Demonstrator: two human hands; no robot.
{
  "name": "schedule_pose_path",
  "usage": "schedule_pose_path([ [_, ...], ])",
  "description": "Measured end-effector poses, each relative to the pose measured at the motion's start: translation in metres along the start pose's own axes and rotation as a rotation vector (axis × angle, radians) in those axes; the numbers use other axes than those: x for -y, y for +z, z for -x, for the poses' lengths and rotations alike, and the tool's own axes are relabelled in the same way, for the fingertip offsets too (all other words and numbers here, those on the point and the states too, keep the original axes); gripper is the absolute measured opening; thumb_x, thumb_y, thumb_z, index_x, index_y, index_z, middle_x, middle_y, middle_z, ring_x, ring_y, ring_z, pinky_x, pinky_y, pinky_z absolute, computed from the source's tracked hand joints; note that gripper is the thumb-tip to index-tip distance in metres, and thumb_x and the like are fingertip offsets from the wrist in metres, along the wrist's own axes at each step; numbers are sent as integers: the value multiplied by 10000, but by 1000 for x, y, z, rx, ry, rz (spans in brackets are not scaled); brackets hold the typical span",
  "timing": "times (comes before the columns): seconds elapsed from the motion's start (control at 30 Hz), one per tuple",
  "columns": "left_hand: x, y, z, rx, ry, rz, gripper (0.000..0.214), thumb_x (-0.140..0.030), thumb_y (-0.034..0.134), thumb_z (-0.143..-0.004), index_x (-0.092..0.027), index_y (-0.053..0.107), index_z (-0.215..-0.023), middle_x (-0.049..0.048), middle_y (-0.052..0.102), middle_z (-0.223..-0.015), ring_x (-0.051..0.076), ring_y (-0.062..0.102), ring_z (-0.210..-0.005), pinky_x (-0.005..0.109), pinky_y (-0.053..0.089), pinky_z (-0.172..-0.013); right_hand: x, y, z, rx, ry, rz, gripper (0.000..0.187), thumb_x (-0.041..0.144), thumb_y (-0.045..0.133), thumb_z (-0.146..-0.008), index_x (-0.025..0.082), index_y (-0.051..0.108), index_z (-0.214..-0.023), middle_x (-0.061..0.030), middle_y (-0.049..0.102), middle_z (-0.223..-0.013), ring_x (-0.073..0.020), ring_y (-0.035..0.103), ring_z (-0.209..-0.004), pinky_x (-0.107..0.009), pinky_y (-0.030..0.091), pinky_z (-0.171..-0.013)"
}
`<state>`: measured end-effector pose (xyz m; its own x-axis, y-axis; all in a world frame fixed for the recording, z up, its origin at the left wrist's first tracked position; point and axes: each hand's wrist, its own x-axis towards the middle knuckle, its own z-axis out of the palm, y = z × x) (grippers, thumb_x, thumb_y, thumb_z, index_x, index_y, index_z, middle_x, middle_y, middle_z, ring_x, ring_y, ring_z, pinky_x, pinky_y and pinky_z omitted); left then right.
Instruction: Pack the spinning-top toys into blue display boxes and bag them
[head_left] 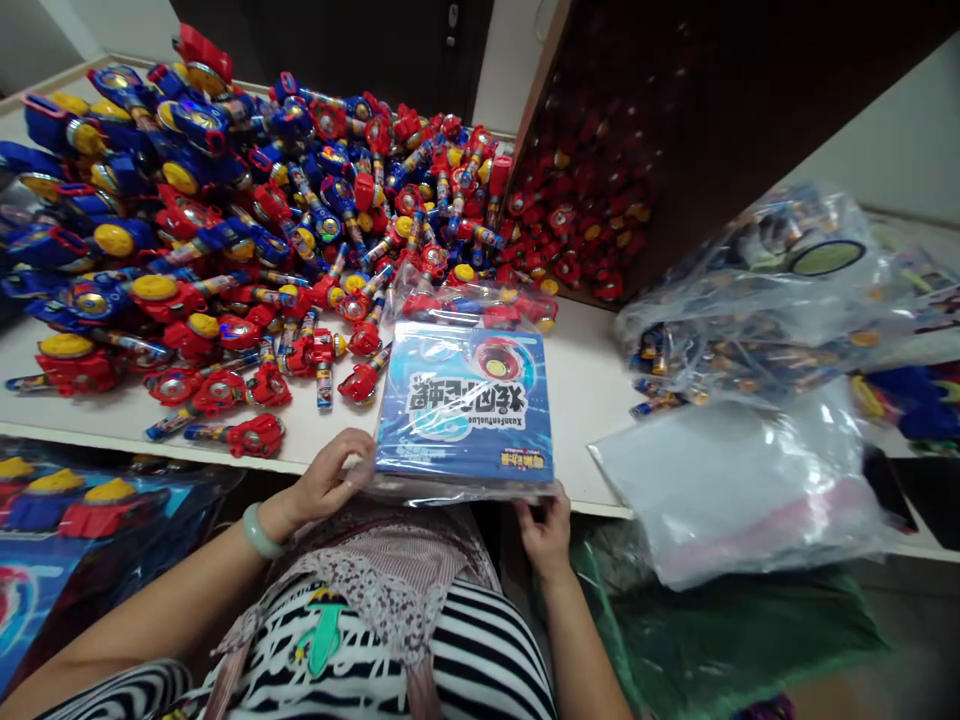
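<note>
A blue printed box point(465, 440) in a clear plastic bag lies at the table's front edge, its lettering upside down from where I look. My left hand point(337, 480) is closed on the near left corner of the bagged box, thumb on top. At the near right corner, my right hand point(546, 530) has its fingers curled against the bag, partly under it. The bag's loose clear end point(480, 300) stretches beyond the box, over a few red toys.
A large heap of red and blue toys point(300, 200) fills the table's left and back. A brown panel point(675, 120) stands behind. Clear bags of small parts point(735, 330) and a stack of flat plastic bags point(735, 490) lie right. Packed toys point(67, 510) sit lower left.
</note>
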<state>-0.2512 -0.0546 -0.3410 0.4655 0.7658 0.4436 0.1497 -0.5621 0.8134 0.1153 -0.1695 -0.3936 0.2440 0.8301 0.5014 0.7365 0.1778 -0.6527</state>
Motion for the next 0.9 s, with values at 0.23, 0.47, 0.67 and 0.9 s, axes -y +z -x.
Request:
schedule_pose_path([
  [0.23,22,25,-13,-120,-341,-20,302,-421,549,-927,-169,576,-1091,114,639,-1071,243,625,-1017,391,527,-900,1,8,-36,135,114,-55,389,518,459,-977,217,705,-948,-110,742,-889,-258,714,-862,-386,593,-765],
  [0.47,18,30,-25,-67,-466,-60,256,-400,554,-904,-170,570,-1016,95,645,-999,229,616,-915,363,496,-836,-2,6,-54,148,146,-97,424,534,478,-952,216,727,-822,-89,748,-792,-227,705,-759,-349,586,-717],
  [0.67,20,25,-28,-13,-458,-118,140,-327,569,-890,-192,561,-928,56,643,-901,213,615,-877,355,511,-871,-5,7,-64,148,195,-114,433,536,486,-932,207,681,-727,-64,691,-661,-226,692,-729,-333,573,-689],
  [0.9,27,25,-32,26,-378,-244,77,-256,531,-859,-191,562,-831,53,602,-811,231,623,-870,404,510,-920,-18,23,-101,239,224,-98,243,423,589,-767,214,705,-719,-82,764,-758,-245,698,-767,-340,577,-699],
])
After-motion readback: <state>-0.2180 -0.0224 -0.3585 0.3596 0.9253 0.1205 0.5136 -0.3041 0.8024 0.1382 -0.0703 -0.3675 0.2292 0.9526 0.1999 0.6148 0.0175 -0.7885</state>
